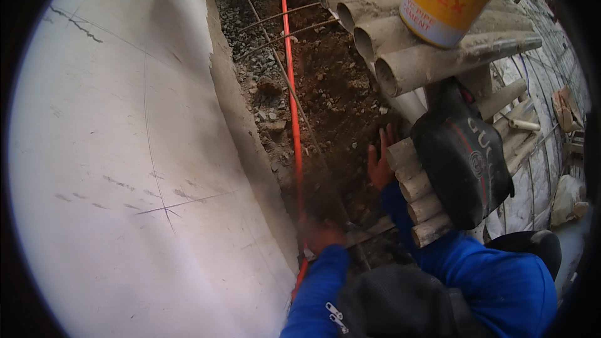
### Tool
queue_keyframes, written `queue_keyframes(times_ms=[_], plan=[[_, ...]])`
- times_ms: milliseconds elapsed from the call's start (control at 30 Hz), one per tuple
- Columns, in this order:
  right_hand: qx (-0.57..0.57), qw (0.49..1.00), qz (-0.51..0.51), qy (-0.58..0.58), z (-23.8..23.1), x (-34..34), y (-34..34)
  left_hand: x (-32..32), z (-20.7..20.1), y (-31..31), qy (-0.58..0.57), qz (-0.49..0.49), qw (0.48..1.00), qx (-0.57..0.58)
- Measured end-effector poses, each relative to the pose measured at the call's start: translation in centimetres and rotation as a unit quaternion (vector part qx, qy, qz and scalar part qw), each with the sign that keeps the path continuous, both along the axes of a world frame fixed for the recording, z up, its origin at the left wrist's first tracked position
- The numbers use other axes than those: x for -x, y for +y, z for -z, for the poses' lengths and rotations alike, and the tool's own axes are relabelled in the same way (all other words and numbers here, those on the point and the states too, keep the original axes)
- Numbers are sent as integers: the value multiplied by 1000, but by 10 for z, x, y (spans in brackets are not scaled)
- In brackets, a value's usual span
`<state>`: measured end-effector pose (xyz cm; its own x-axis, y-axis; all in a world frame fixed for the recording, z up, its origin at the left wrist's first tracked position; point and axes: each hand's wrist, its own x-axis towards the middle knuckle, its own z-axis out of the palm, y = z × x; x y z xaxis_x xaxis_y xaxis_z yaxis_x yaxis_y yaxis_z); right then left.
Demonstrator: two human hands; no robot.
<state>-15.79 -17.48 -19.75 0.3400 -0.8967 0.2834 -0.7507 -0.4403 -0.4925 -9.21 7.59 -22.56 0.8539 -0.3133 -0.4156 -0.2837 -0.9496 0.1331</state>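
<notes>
A long thin orange pipe [290,75] runs down the narrow dirt trench [328,87] beside the pale wall. My left hand [324,236] is low in the trench, right by the lower stretch of that pipe. Motion smears its fingers, so I cannot make out whether it grips the pipe. Farther right, my right hand [380,161] has its fingers stretched out and spread over the soil, next to the ends of the stacked grey pipes [407,172]. Nothing shows in it. Blue sleeves cover both forearms.
Thin steel bars [275,40] cross the trench over gravel and dirt. A smooth pale wall [144,150] with pencil marks fills the left. Grey pipes [451,59] stacked at right carry a yellow-and-white can [438,6] and a black pouch [463,156]. A black bag [400,303] hangs near my body.
</notes>
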Motion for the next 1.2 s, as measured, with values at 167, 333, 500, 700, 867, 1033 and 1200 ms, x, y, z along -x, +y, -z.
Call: queue_keyframes(times_ms=[167, 333, 500, 700, 867, 1033, 1200], plan=[[-63, 998, 4, 10, 14, -25, 25, -11, -6, -4, 50, 73, 990, -106], [-213, 974, -73, 21, 22, -66, 63, -6, -42, -22, 64, 0, 995, -73], [-415, 851, -109, -303, 24, -71, 58, -3, -33, -20, 5, 22, 999, -47], [-164, 968, -25, 188, 3, -14, 83, 1, -30, -19, 28, 1, 998, -58], [-323, 941, 32, -97, 11, -49, 117, -1, -44, -26, 1, -40, 999, -10], [-279, 941, -188, -36, 13, -4, 77, 1, -14, -10, 44, -58, 997, 14], [-216, 936, -246, 127, 20, -17, 69, 5, 10, 8, -42, 8, 997, 56]])
